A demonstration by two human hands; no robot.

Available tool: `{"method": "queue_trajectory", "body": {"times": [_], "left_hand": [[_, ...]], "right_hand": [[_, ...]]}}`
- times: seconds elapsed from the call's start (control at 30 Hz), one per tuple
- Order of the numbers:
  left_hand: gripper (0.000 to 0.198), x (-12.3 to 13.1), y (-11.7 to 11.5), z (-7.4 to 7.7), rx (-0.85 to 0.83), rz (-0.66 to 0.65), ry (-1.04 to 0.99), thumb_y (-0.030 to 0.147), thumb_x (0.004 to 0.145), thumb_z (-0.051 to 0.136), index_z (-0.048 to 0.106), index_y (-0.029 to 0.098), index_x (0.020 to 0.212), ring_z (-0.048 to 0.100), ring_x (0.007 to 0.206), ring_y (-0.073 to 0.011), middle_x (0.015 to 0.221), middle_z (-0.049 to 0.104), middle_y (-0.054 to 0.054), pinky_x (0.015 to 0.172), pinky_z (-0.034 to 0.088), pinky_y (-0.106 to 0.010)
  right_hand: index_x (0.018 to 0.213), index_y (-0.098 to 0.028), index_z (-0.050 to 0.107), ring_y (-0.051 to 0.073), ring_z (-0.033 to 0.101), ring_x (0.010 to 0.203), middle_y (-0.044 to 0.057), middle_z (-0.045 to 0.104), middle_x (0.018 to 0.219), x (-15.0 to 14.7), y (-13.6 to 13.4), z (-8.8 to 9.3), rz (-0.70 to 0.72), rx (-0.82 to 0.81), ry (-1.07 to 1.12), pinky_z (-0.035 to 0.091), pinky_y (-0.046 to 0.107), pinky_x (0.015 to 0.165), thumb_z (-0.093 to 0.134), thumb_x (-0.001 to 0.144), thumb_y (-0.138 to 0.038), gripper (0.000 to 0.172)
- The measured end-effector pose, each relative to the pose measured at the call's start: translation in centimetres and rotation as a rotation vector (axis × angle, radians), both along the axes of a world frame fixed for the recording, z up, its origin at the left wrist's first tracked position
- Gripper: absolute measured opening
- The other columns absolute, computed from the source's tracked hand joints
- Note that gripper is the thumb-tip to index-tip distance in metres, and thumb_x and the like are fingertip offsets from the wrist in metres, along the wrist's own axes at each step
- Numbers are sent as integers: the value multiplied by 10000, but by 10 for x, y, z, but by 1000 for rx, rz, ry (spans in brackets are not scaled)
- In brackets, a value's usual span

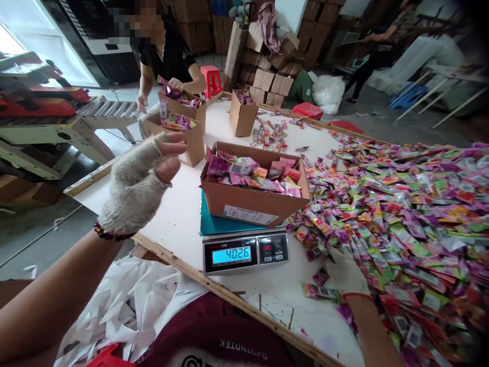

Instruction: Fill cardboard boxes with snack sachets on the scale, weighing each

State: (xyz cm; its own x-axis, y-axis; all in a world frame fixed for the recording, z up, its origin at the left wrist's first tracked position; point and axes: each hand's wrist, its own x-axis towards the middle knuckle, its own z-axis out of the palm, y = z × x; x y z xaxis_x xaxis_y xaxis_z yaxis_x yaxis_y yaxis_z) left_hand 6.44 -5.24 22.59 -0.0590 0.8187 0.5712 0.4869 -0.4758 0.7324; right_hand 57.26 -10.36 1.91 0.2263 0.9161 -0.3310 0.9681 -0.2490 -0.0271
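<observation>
My left hand [143, 178], in a fingerless knit glove, hovers raised above the table's left part with fingers stretched out and nothing in it. My right hand [344, 272], also gloved, rests flat on the edge of a big heap of colourful sachets [412, 219], fingers spread over a few packets. Between the hands a cardboard box [254, 201] filled with pink and purple sachets sits on a digital scale [244, 252] whose display reads 4026.
Across the white table [183, 214] another person [164, 56] handles sachets in open boxes [179, 109]. A further small box [241, 114] stands mid-table. A roller conveyor [107, 109] is at left, stacked cartons at back, white plastic bags [130, 300] near my lap.
</observation>
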Motion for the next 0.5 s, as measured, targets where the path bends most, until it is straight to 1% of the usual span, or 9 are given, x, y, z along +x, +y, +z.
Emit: {"method": "queue_trajectory", "body": {"times": [0.07, 0.13, 0.17, 0.23, 0.3, 0.37, 0.4, 0.43, 0.5], "left_hand": [[214, 22, 1, 11, 101, -88, 113, 317, 996, 638, 736, 167, 1112, 663, 1192, -222, 1262, 712, -59, 1075, 523, -424], [179, 50, 2, 18, 165, -181, 283, 333, 992, 629, 739, 206, 1055, 698, 1076, -210, 1150, 738, -42, 960, 568, -407], [194, 64, 3, 19, 176, -219, 396, 377, 964, 661, 733, 217, 1047, 701, 1051, -232, 1124, 736, -51, 911, 576, -420], [312, 91, 7, 17, 158, -242, 663, 431, 880, 735, 709, 205, 1093, 698, 1039, -303, 1113, 724, -99, 848, 569, -464], [308, 109, 12, 13, 95, -217, 930, 355, 880, 710, 679, 175, 1128, 702, 958, -323, 1032, 722, -130, 779, 545, -462], [217, 110, 18, 10, 28, -222, 1095, 241, 930, 601, 662, 177, 1128, 703, 842, -295, 905, 718, -110, 696, 506, -417], [198, 104, 21, 10, -2, -243, 1142, 209, 939, 565, 663, 193, 1111, 701, 807, -283, 873, 718, -94, 667, 486, -399], [190, 93, 23, 10, -32, -253, 1169, 202, 934, 562, 667, 207, 1092, 701, 796, -278, 866, 722, -82, 655, 475, -389], [187, 58, 26, 13, -93, -234, 1187, 213, 903, 595, 686, 224, 1066, 707, 828, -275, 915, 742, -73, 682, 483, -385]], "right_hand": [[1311, -182, 669, 271, 567, 1299, 164, 613, 1350, 9, 7, 7, 0, 14, 31, 452, 319, 1060, 515, 851, -180, 486], [1303, -153, 664, 283, 584, 1280, 180, 643, 1321, 11, 14, 12, -8, 16, 55, 450, 330, 1067, 481, 867, -170, 473], [1293, -138, 660, 287, 604, 1254, 185, 658, 1303, 9, 16, 14, -7, 13, 63, 459, 337, 1057, 453, 886, -174, 458], [1295, -128, 644, 285, 624, 1234, 180, 669, 1299, 2, 20, 13, 15, 19, 72, 469, 343, 1055, 408, 915, -187, 451], [1340, -128, 615, 279, 607, 1288, 175, 646, 1359, -6, 22, 7, 54, 48, 88, 458, 350, 1096, 390, 915, -184, 484], [1400, -156, 583, 265, 587, 1338, 161, 607, 1437, -10, 23, -7, 76, 79, 106, 448, 360, 1134, 400, 898, -184, 535], [1418, -176, 575, 263, 593, 1336, 154, 591, 1464, -9, 23, -16, 75, 90, 112, 457, 371, 1136, 408, 889, -194, 554], [1422, -196, 576, 268, 607, 1321, 149, 583, 1478, -8, 24, -26, 70, 94, 113, 475, 387, 1126, 418, 883, -216, 562], [1385, -232, 611, 289, 625, 1296, 139, 586, 1476, -4, 25, -47, 66, 97, 103, 502, 423, 1109, 437, 868, -268, 547]]}}
